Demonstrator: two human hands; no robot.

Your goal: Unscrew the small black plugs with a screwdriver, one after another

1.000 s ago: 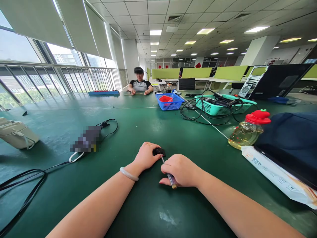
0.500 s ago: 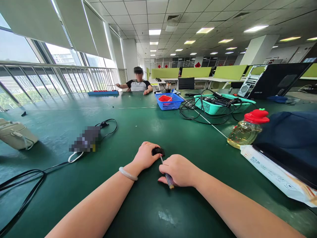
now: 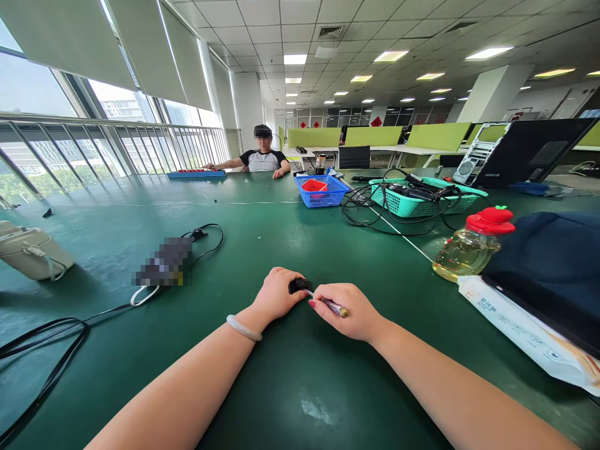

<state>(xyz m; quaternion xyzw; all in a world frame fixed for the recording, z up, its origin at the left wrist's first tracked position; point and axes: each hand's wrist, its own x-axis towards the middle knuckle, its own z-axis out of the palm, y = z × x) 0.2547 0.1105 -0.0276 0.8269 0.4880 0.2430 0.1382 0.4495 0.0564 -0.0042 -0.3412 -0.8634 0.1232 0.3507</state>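
My left hand (image 3: pixel 276 294) rests on the green table (image 3: pixel 262 244), fingers curled round a small black part (image 3: pixel 300 285). A pale bangle sits on that wrist. My right hand (image 3: pixel 349 310) pinches a thin screwdriver (image 3: pixel 330 305) that lies nearly flat across its fingers. The tool's tip points left at the black part and its brownish handle end sticks out to the right. The two hands almost touch at the part.
A blurred dark device with a black cable (image 3: pixel 162 262) lies to the left, a beige bag (image 3: pixel 30 253) farther left. A red-capped bottle (image 3: pixel 471 247), a white packet (image 3: pixel 525 334) and a dark blue bag (image 3: pixel 553 262) lie right. Blue (image 3: pixel 321 190) and teal (image 3: pixel 422 200) baskets stand behind. A person sits at the far end.
My right hand has turned the screwdriver from pointing down toward me to lying sideways, handle end now to the right. The far person's arm has reached out to the left.
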